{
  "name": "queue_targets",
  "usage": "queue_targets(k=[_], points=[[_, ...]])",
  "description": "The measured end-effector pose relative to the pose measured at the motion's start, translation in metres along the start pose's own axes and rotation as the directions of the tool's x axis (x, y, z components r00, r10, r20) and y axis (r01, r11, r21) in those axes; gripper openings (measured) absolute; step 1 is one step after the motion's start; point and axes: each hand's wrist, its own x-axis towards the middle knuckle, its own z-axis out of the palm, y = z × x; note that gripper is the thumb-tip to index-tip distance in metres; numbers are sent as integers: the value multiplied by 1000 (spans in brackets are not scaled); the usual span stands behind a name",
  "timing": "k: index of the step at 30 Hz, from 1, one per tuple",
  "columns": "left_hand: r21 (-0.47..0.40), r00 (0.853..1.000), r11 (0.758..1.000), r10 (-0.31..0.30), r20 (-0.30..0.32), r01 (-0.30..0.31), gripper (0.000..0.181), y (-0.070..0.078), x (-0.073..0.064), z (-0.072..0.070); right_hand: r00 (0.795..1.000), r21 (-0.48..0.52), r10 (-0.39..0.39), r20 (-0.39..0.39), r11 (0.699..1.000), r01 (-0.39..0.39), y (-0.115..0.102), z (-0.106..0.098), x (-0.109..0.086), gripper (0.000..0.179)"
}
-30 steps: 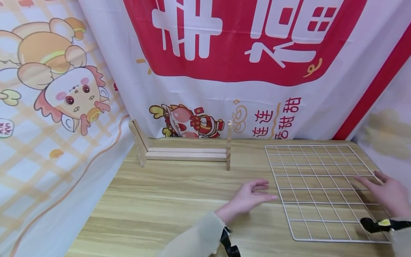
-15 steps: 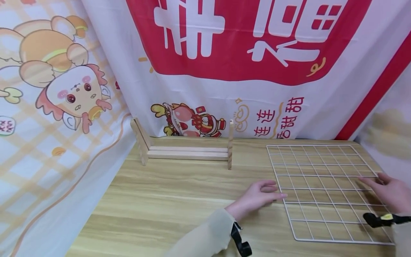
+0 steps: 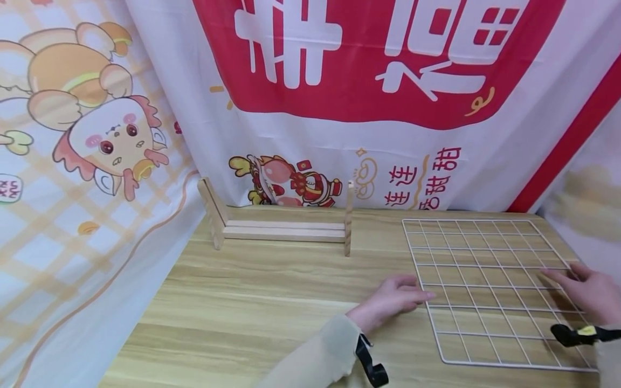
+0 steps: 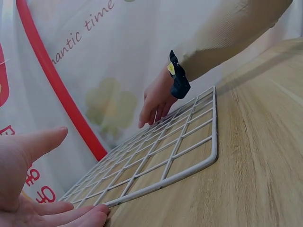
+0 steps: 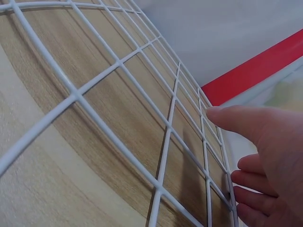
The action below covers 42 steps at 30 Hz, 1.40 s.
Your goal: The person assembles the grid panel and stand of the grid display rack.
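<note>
A white wire grid panel [image 3: 496, 286] lies flat on the wooden table at the right. My left hand [image 3: 395, 298] is beside its left edge, fingers nearly straight. In the left wrist view the fingertips [image 4: 98, 213] meet the edge wire from outside, while the thumb stands raised and apart from it. At the opposite edge is my right hand [image 3: 593, 293]. The right wrist view has its loosely bent fingers [image 5: 253, 182] against the outer wire and its thumb [image 5: 232, 117] extended over the grid. Neither hand closes around the wire.
A small wooden rack [image 3: 283, 234] with two upright ends stands at the back left of the table [image 3: 233, 312]. Printed cloths hang behind [image 3: 310, 137] and along the left side [image 3: 160, 253]. Each wrist carries a black strap mount.
My left hand has moved right, from a gap beside the grid to its left edge. The right hand stays at the right edge. The view has shifted slightly.
</note>
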Motion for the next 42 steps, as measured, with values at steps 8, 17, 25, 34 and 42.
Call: queue_targets(k=[8,17,25,34,42], points=[[-65,1000,998,17,-11,-18,61,-4,-1,7,1000,-23,-24,-7,999,24,9,-1,-4,98],[-182,1000,983,3,-2,-4,55,-9,4,8,999,34,-26,37,999,25,13,-2,-14,99],[-188,998,982,5,-66,-17,42,-14,5,12,998,79,2,67,997,-8,16,1,-12,99],[-165,979,986,2,-205,-37,46,-18,9,20,996,134,31,85,990,-42,19,3,-12,99],[-96,956,994,18,-293,-48,47,-20,12,24,999,157,-32,30,987,27,21,4,-11,88]])
